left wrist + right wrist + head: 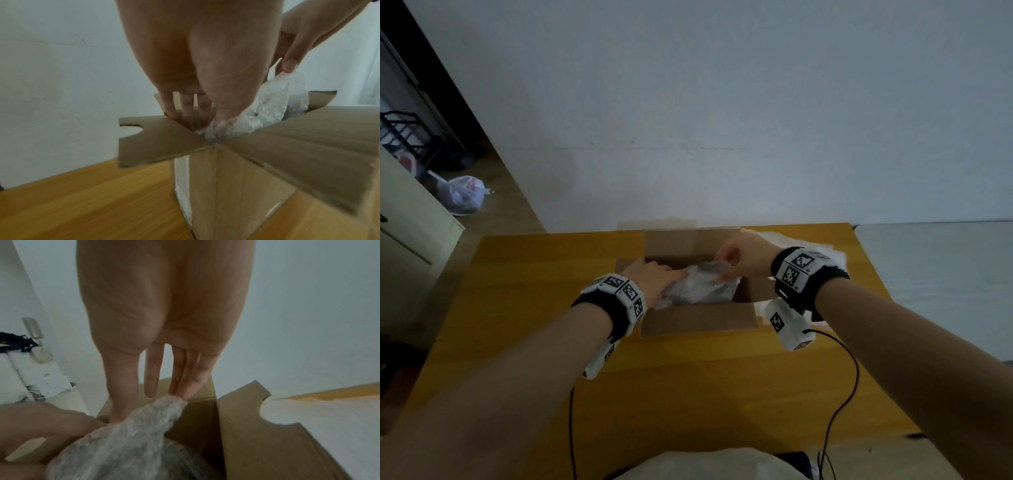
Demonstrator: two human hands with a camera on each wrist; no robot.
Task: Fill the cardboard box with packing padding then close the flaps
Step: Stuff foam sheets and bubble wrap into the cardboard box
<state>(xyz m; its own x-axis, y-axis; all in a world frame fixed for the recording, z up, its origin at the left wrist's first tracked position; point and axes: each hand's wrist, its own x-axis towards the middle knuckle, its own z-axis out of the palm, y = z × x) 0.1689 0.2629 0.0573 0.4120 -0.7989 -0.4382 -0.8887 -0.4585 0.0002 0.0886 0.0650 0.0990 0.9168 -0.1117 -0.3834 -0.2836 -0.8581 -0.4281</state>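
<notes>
— Near the far edge of the wooden surface [534, 291] we see the cardboard box [698, 320] standing with all its flaps open, the far one upright and the near one folded out toward us.

— And the padding?

— A crumpled wad of clear bubble wrap [700, 286] sits in the mouth of the box, part of it rising above the rim. We see it from both wrist views too [265, 112], [141, 434].

— What is our left hand [654, 277] doing?

— It reaches into the box at the left side. In the left wrist view its fingers [186, 110] point straight down inside the wall, and the thumb lies against the wrap. The grip is loose: fingers extended, pressing rather than curling round anything.

— And the right hand [739, 260]?

— It comes over the far right corner of the box, and its grip is a pinch. In the right wrist view the fingertips [186, 391] meet the twisted upper end of the wrap, with the thumb down beside it.

— Anything else on the surface?

— A pale sheet of more packing material [791, 240] lies just right of the box, near the far right corner of the surface. Black cables [849, 383] run from our wrist bands toward the near edge. Off the surface, a plastic bag [464, 193] lies on the floor at the left, by a pale cabinet [410, 226].
</notes>
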